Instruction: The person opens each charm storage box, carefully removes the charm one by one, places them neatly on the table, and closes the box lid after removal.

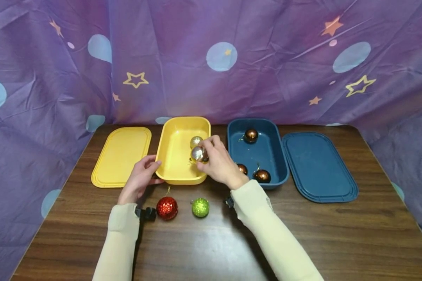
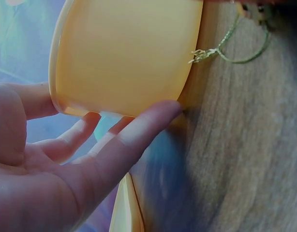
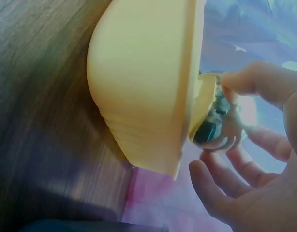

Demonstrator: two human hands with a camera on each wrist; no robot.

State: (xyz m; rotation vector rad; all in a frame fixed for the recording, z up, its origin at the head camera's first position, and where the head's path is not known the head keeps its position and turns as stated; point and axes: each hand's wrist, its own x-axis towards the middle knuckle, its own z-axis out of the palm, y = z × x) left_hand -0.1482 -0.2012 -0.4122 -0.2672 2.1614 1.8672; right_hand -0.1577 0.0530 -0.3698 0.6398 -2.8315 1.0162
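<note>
My right hand [image 1: 220,160] grips a shiny silver-gold Christmas bauble [image 1: 199,154] between thumb and fingers, over the right side of the yellow container [image 1: 168,178]. In the right wrist view, the bauble [image 3: 218,113] is beside the container's rim, its mirrored surface reflecting the fingers. A glittery gold bauble [image 1: 196,141] lies inside, just beyond the held one. My left hand [image 1: 140,177] holds the container's near-left corner; in the left wrist view its fingertips [image 2: 170,107] rest against the outer wall and one finger touches the rim.
A red bauble [image 1: 167,208] and a green bauble [image 1: 200,207] lie in front of the yellow container. The blue container [image 1: 281,164], to the right, holds several brown baubles [image 1: 261,176]. A yellow lid [image 1: 123,156] lies left, a blue lid [image 1: 321,168] right.
</note>
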